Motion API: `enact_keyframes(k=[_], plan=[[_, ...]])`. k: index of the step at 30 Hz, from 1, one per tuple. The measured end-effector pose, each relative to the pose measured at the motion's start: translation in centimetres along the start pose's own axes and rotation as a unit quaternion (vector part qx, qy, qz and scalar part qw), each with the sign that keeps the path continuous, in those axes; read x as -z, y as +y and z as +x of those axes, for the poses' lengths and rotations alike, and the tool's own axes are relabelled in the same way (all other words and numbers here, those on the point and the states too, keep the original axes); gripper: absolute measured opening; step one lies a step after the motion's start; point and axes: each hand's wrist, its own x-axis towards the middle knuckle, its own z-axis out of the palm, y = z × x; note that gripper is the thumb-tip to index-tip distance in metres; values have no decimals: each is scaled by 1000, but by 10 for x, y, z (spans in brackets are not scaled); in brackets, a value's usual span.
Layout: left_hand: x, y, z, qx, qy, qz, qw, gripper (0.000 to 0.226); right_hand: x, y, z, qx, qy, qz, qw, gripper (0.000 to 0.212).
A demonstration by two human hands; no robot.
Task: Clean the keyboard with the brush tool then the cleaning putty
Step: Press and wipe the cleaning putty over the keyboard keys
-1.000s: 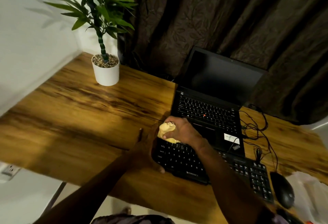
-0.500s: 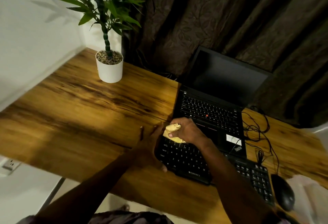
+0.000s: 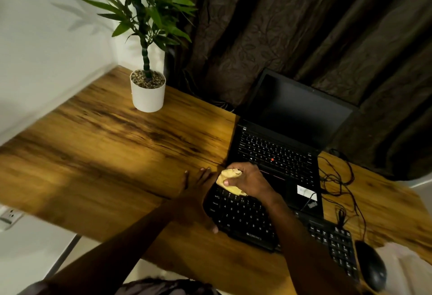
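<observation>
Right hand (image 3: 251, 182) is on the putty (image 3: 228, 175), fingers and thumb curled tight round the yellow lump, which sits at the far left corner of the keyboard (image 3: 243, 217), right under the palm. It looks pressed onto the top row of keys, though in this dim, smeared view I can't say for sure it's touching and not just above them. Left hand (image 3: 194, 201) lies flat just left of the grip, fingers straight out on the desk (image 3: 105, 154) and thumb against the keyboard's near left corner, so I'd read it as a brace and nothing more. Here's what the next move hangs on: the keyboard's long axis runs away from the grip, down and to the right toward the mouse (image 3: 371, 269), with nearly every key lying right of the putty and nearer the person. So the putty hand is the one placed to travel, dabbing along that line, while the other pins the left end. The laptop (image 3: 280, 154) sits just beyond the knuckles, close enough to brush.
</observation>
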Motion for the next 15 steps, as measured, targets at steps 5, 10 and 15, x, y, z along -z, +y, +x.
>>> enact_keyframes(k=[5, 10, 15], plan=[[-3, -5, 5, -11, 41, 9, 999, 163, 16, 4, 3, -3, -15, -60, 998, 37], [-6, -9, 8, -5, 27, -3, 1000, 159, 11, 2, -2, -6, -3, -21, 1000, 32], [-8, -12, 8, -1, 17, -42, 999, 160, -10, -8, -1, -8, 27, -6, 1000, 38]])
